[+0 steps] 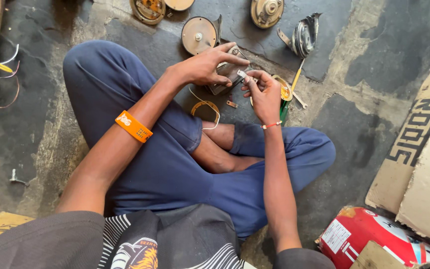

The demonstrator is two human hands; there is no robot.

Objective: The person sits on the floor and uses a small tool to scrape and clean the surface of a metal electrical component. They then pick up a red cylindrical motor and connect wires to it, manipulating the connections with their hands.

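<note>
- Fingers of the left hand (202, 65) were curled over a small grey metal block (223, 75) held just above the stone floor (374, 124), thumb beneath and fingertips on its top edge.
- Right hand (264, 93) pinched a small pale metal piece (243, 74) between thumb and forefinger, its end touching the block's right side.
- Both sat in front of the person's crossed legs, in blue trousers, over a yellow-rimmed round part (284, 89) lying on the floor.
- By its look, the block was probably stiff and fairly heavy for its size, best gripped across its flat sides; the pale piece seemed light, thin and easy to drop, suited to a fingertip pinch at its end.
- Four round motor-like discs lay along the top of the view: two at the upper left (148, 9), one tan disc (198, 35) beside the left hand, one at top centre (267, 11).
- One dark finned part (304, 35) lay to the right of them, and one yellow-handled screwdriver (296, 79) beside the right hand.
- One orange wristband (133, 126) circled the left forearm; one thin red thread band (271, 125) the right wrist.
- One curved orange strip (204, 106) with a white wire lay near the knee.
- One cardboard sheet (419, 154) and one red-and-white container (369, 236) sat at the right edge.
</note>
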